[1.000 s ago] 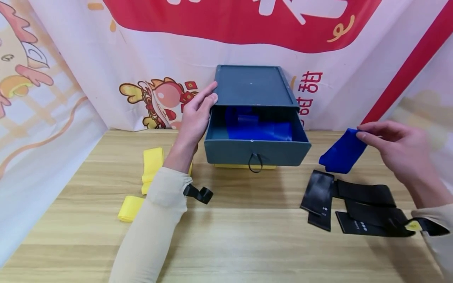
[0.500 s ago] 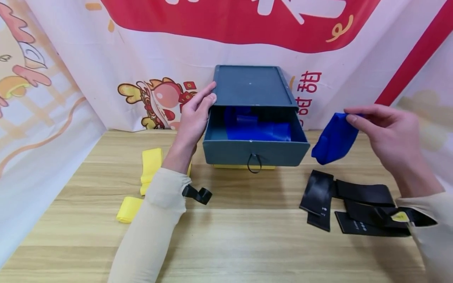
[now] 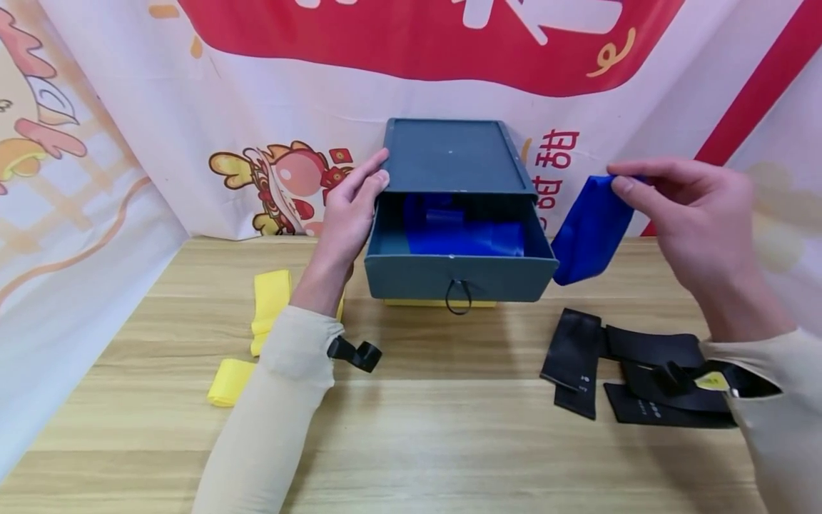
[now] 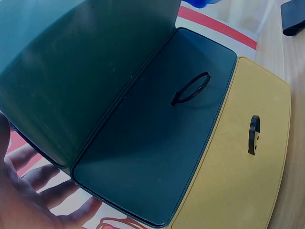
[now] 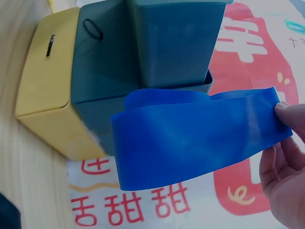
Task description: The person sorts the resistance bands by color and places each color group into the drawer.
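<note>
**While the left hand (image 3: 347,203) braces the drawer unit (image 3: 459,153), the right hand (image 3: 696,210) pinches a blue band (image 3: 592,232)**

As the drawer unit stands by the far edge of the table (image 3: 437,442), midway along it, its top drawer (image 3: 411,278) is pulled out toward the near edge, with other blue bands (image 3: 469,238) inside. The pinched band hangs in the air just beside the drawer's right front corner; whether it touches cannot be told. Thumb and fingers grip one end only, so the rest droops in a loose fold. The left hand grips nothing, its fingers extended along the unit's left side.

The step seems to be bringing the band to the drawer. To do it well, raise the drooping end clear of the drawer's right wall, cross above the rim, lower the loose end first, and let go once it lies flat on the others. Steady pressure from the left hand should stop the unit from shifting.

Black bands (image 3: 571,353) lie toward the table's right side, yellow bands (image 3: 270,307) toward its left edge.
</note>
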`<state>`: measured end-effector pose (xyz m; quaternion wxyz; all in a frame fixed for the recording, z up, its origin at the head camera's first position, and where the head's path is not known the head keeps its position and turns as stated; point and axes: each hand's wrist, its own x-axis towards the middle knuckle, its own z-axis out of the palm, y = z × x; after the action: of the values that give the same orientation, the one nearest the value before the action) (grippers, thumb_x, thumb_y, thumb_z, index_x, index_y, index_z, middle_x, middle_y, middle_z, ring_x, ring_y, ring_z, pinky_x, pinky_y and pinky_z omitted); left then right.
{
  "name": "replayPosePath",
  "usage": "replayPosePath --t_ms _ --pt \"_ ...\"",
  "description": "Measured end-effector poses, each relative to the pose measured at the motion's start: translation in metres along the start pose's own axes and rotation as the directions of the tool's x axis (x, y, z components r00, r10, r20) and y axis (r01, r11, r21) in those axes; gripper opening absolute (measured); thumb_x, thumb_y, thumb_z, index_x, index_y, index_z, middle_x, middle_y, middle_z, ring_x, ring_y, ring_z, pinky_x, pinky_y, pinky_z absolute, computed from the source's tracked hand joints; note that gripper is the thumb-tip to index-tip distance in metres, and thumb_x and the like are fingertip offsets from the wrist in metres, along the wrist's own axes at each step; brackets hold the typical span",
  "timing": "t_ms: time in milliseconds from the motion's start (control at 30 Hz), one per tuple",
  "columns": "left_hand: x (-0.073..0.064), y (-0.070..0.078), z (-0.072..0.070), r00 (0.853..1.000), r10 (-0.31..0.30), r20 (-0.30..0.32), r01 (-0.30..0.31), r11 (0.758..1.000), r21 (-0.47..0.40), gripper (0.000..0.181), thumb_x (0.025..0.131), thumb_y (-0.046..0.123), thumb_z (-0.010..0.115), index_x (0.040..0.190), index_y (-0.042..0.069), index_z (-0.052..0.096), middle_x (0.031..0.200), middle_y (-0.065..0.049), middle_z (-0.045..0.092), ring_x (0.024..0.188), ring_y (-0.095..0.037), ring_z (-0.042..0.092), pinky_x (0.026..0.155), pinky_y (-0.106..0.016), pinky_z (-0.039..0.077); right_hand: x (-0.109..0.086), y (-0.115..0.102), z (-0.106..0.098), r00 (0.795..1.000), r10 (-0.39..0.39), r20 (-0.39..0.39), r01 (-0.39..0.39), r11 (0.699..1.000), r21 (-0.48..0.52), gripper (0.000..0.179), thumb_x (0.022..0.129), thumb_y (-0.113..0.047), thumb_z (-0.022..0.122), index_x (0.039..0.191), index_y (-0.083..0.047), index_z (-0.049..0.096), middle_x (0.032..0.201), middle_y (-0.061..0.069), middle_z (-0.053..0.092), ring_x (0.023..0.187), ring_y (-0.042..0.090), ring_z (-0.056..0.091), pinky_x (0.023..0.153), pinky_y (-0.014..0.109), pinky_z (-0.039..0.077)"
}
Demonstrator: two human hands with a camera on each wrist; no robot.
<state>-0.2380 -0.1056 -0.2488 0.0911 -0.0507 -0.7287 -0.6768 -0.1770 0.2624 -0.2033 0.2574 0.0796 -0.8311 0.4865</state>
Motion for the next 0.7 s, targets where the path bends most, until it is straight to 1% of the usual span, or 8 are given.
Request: replayPosePath --t_ms 67,233,433,533,667,700 --pt "0.0 0.0 0.0 1.0 0.002 -0.002 -0.002 1.0 -0.003 0.042 0.108 0.041 0.059 0.15 0.039 0.061 0.16 0.015 0.054 0.149 -0.01 0.047 0.127 -0.041 0.037 0.002 -0.005 0.002 1.0 -0.026 -0.015 0.026 1.0 0.004 0.034 0.1 -0.028 0.073 0.132 -0.018 0.076 0.129 -0.004 0.077 0.108 0.009 0.072 0.093 0.012 0.056" --pt "0.001 0.0 0.0 1.0 0.007 -0.003 -0.007 1.0 -0.005 0.042 0.108 0.041 0.059 0.15 0.038 0.06 0.16 0.015 0.053 0.149 -0.009 0.046 0.128 -0.04 0.037 0.006 -0.02 0.007 0.995 -0.085 -0.057 0.087 0.995 0.044 0.031 0.101 -0.023 0.072 0.131 -0.014 0.077 0.129 0.0 0.077 0.108 0.011 0.073 0.098 0.017 0.057" --pt "0.0 0.0 0.001 1.0 0.001 0.002 -0.001 1.0 0.003 0.043 0.108 0.042 0.058 0.151 0.039 0.059 0.161 0.015 0.052 0.15 -0.009 0.045 0.128 -0.042 0.037 0.01 -0.04 0.01 0.984 -0.118 -0.13 0.129 0.989 0.078 0.03 0.1 -0.024 0.073 0.127 -0.011 0.078 0.126 0.002 0.078 0.107 0.013 0.073 0.104 0.023 0.056" --pt "0.0 0.0 0.001 1.0 -0.004 0.005 0.004 1.0 0.005 0.043 0.108 0.043 0.058 0.151 0.04 0.059 0.162 0.016 0.051 0.151 -0.01 0.045 0.128 -0.043 0.037 0.013 -0.051 0.011 0.973 -0.164 -0.161 0.178 0.981 0.077 0.029 0.1 -0.025 0.073 0.125 -0.011 0.079 0.124 0.004 0.079 0.102 0.013 0.072 0.103 0.022 0.057" --pt "0.0 0.0 0.001 1.0 -0.013 0.002 0.013 1.0 -0.006 0.042 0.108 0.043 0.058 0.15 0.041 0.06 0.161 0.016 0.052 0.151 -0.009 0.044 0.128 -0.043 0.036 0.019 -0.064 0.013 0.946 -0.272 -0.178 0.285 0.957 0.051 0.029 0.101 -0.025 0.072 0.123 -0.009 0.08 0.124 0.004 0.079 0.099 0.014 0.072 0.102 0.022 0.058" --pt "0.0 0.0 0.0 1.0 -0.015 0.0 0.015 1.0 -0.01 0.042 0.108 0.043 0.059 0.149 0.04 0.06 0.161 0.016 0.052 0.151 -0.008 0.044 0.129 -0.042 0.035 0.021 -0.067 0.013 0.939 -0.293 -0.178 0.306 0.951 0.053 0.028 0.101 -0.024 0.072 0.123 -0.008 0.08 0.124 0.004 0.079 0.101 0.015 0.072 0.103 0.023 0.057"
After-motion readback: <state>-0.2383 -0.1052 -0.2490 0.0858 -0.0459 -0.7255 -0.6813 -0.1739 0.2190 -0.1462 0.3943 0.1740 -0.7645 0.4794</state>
